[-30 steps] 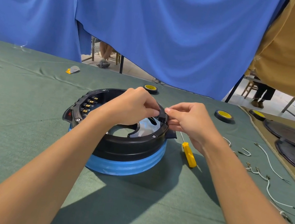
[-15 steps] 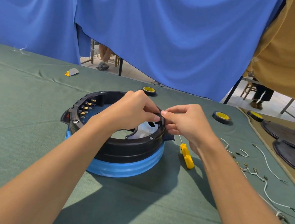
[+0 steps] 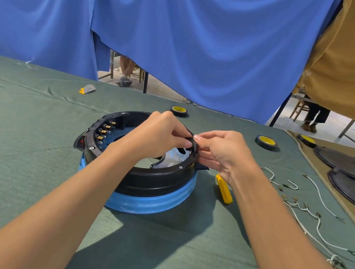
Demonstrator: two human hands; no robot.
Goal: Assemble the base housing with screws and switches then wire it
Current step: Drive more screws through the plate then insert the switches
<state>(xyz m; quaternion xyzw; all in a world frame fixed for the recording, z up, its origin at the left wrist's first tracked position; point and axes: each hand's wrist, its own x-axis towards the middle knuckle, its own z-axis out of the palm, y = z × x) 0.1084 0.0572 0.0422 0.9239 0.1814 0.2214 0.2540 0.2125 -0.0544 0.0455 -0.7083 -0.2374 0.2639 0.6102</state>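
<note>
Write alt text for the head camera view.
A left hand and a right hand pinch a small black part at the rim of a round black base housing that sits on a blue ring on a green-clothed table. A yellow-handled tool and loose white wires lie to its right.

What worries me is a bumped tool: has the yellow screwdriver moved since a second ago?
No. The yellow screwdriver still lies just right of the base housing, same gap, same angle.
</note>
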